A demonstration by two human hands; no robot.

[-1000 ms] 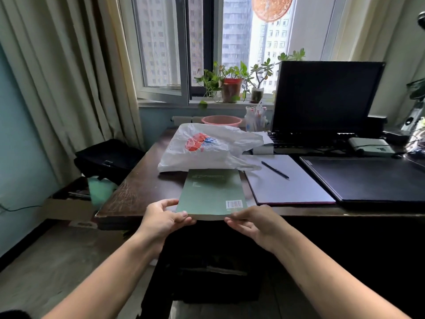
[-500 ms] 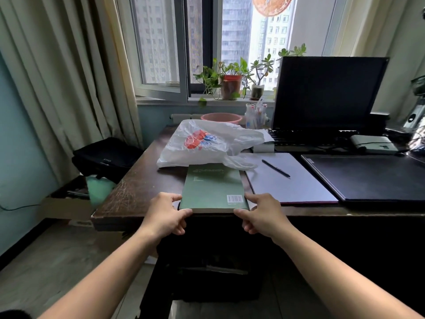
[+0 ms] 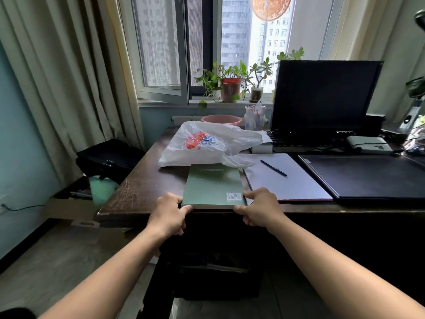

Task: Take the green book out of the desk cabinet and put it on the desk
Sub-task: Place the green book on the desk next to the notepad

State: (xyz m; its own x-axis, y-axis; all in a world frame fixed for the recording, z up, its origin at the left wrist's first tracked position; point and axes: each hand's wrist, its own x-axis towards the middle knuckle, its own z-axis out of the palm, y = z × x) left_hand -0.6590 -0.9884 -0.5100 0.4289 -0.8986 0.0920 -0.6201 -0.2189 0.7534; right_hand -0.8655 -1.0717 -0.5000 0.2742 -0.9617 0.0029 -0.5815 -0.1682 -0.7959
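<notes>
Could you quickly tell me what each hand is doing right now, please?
Left hand: closed on the near-left corner of the green book.
Right hand: closed on its near-right corner.

1 head-worn wide-angle view looks forward and down, close over the desk (image 3: 142, 187) edge, toward the window (image 3: 234, 42).

Home study: desk (image 3: 142, 192), monitor (image 3: 322, 95), curtained window (image 3: 161, 54) with potted plants (image 3: 230, 86).

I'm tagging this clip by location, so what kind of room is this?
Most likely a home study or bedroom work corner. A dark wooden desk carries a monitor and a pen holder, potted plants line the windowsill, and apartment towers show through the window.
</notes>
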